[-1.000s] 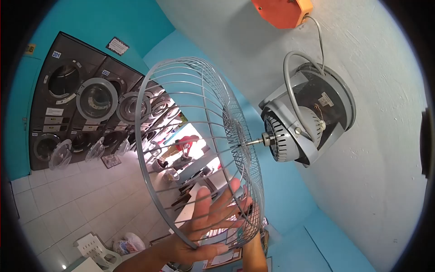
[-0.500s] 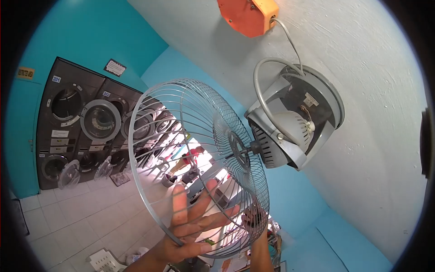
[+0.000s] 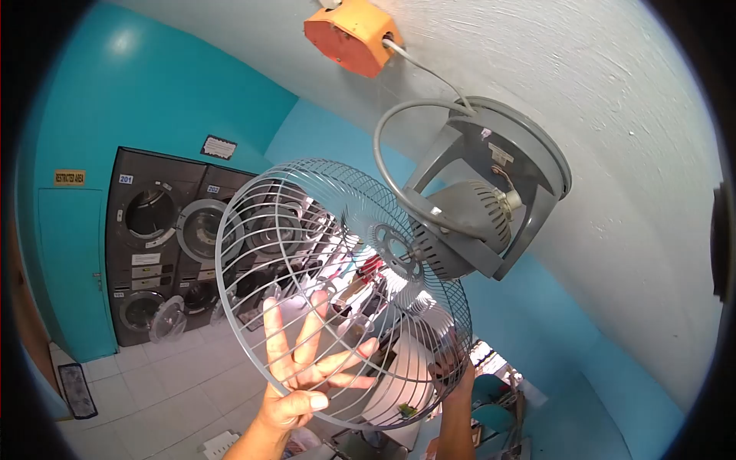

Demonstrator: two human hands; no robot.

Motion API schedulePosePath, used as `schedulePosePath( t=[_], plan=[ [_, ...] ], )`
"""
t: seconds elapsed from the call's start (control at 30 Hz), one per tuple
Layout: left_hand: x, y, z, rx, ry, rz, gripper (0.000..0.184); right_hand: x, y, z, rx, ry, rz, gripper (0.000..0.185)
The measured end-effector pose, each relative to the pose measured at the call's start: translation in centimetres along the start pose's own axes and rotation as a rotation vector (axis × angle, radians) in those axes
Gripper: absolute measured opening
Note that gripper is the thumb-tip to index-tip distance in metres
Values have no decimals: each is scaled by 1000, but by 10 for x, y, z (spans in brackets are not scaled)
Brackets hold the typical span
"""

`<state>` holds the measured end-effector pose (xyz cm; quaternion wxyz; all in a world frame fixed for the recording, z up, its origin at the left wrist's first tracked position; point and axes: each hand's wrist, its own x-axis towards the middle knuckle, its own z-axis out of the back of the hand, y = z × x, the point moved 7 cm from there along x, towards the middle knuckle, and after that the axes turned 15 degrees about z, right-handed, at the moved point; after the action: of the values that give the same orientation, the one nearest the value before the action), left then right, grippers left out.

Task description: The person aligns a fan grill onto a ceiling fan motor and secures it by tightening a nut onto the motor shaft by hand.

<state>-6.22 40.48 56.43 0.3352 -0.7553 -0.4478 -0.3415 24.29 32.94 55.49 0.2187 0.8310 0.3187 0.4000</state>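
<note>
A round grey wire fan guard (image 3: 257,354) hangs tilted in front of a grey fan motor (image 3: 468,218) on an overhead mount. The guard's hub plate (image 3: 396,249) lies close to the motor's front; whether they touch, I cannot tell. At the lower left rim is my left hand (image 3: 295,379), its thumb outside the rim and its fingers spread among the wires, holding the guard. My right hand (image 3: 454,376) grips the guard's right lower edge, its fingers partly hidden by the wires.
A grey cable runs from the fan's round base (image 3: 556,146) to an orange box (image 3: 353,38) on the pale ceiling. Stacked dark washers and dryers (image 3: 149,215) with round doors line the teal wall. Below are white floor tiles (image 3: 165,383) and cluttered items (image 3: 494,402).
My view has shifted, so the orange box appears further left and the machines further right. The guard appears turned more towards me, with both hands still on it.
</note>
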Motion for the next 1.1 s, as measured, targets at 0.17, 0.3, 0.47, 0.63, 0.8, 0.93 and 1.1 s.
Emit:
schedulePosePath(
  t=[0.17,0.3,0.47,0.63,0.8,0.93,1.1],
  plan=[
    [-10,8,-9,-7,18,-13,103,3,-2,4,71,-3,10,45],
    [-10,10,-9,23,-11,-6,103,7,-3,5,59,0,9,46],
    [-4,4,-2,16,-81,-11,103,2,-4,-3,103,-8,21,47],
    [4,2,-14,-9,18,-1,103,-9,2,6,49,-67,75,48],
    [12,13,-33,59,48,51,101,-8,14,9,82,-53,81,53],
    [18,15,-36,98,-21,44,104,-1,13,16,110,-49,61,53],
    [26,6,-38,119,-70,31,103,-1,9,7,118,-58,29,53]
  ],
)
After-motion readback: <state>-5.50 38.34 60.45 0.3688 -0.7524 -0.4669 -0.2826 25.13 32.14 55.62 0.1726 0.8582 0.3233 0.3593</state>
